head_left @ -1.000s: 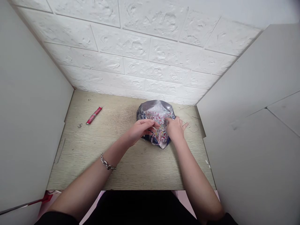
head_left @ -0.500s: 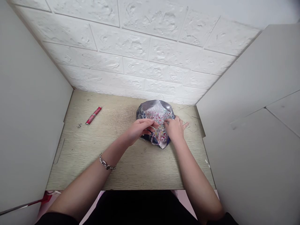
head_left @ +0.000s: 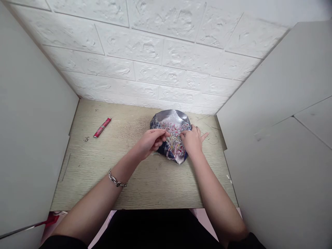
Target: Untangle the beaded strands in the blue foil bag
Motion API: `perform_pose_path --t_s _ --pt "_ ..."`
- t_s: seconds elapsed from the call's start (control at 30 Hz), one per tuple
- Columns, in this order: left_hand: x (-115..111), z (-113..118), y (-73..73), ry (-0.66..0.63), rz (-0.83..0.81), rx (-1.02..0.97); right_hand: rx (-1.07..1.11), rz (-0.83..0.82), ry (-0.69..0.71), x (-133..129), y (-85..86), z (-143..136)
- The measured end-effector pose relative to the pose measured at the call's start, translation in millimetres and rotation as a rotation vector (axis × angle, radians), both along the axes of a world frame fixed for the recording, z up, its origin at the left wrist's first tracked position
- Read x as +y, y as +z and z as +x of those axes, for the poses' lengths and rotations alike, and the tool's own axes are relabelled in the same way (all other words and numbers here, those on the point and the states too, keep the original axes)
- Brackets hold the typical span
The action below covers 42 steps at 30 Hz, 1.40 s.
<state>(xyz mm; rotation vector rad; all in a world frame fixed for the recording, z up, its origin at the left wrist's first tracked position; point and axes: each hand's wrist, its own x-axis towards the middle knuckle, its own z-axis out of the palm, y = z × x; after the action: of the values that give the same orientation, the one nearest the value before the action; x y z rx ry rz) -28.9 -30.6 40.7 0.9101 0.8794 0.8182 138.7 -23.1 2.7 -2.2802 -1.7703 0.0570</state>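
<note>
A dark blue patterned bag (head_left: 162, 148) with a silver lining lies wide open on the table, full of small multicoloured beads (head_left: 176, 140). My left hand (head_left: 151, 141) hovers at the bag's left side, thumb and fingertips pinched together over the beads; whatever sits in the pinch is too small to make out. At the right rim, my right hand (head_left: 192, 140) reaches in with thumb and forefinger close together among the beads. Its little finger sticks out to the right. I cannot make out what its fingertips hold.
A red tube (head_left: 102, 127) lies on the left of the wooden table (head_left: 155, 186), with a small metal piece (head_left: 86, 139) near it. Thin threads or wires (head_left: 214, 128) lie right of the bag. White brick-patterned wall behind; grey panels enclose both sides.
My left hand has drawn slightly left and its fingers have closed into a tighter pinch. The right hand stays at the bag's right rim. The camera view has shifted a little.
</note>
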Motion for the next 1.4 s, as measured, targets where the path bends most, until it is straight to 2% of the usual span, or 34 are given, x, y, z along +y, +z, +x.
perform_pose_path --t_s 0.5,0.73,1.13,1.4 --pt "-0.3 -2.0 1.7 -0.009 0.002 0.047 0.039 -0.031 0.008 0.3 0.1 6.3" --pt "-0.3 -1.9 1.8 -0.013 -0.001 0.059 0.077 -0.090 0.105 1.3 4.4 18.3" --pt "2.1 -1.0 -5.4 -0.005 -0.012 -0.044 -0.063 -0.067 0.134 3.1 1.2 11.5" --pt "0.3 -2.0 -1.5 -0.058 -0.038 0.032 -0.121 -0.083 0.080 1.0 3.6 5.9"
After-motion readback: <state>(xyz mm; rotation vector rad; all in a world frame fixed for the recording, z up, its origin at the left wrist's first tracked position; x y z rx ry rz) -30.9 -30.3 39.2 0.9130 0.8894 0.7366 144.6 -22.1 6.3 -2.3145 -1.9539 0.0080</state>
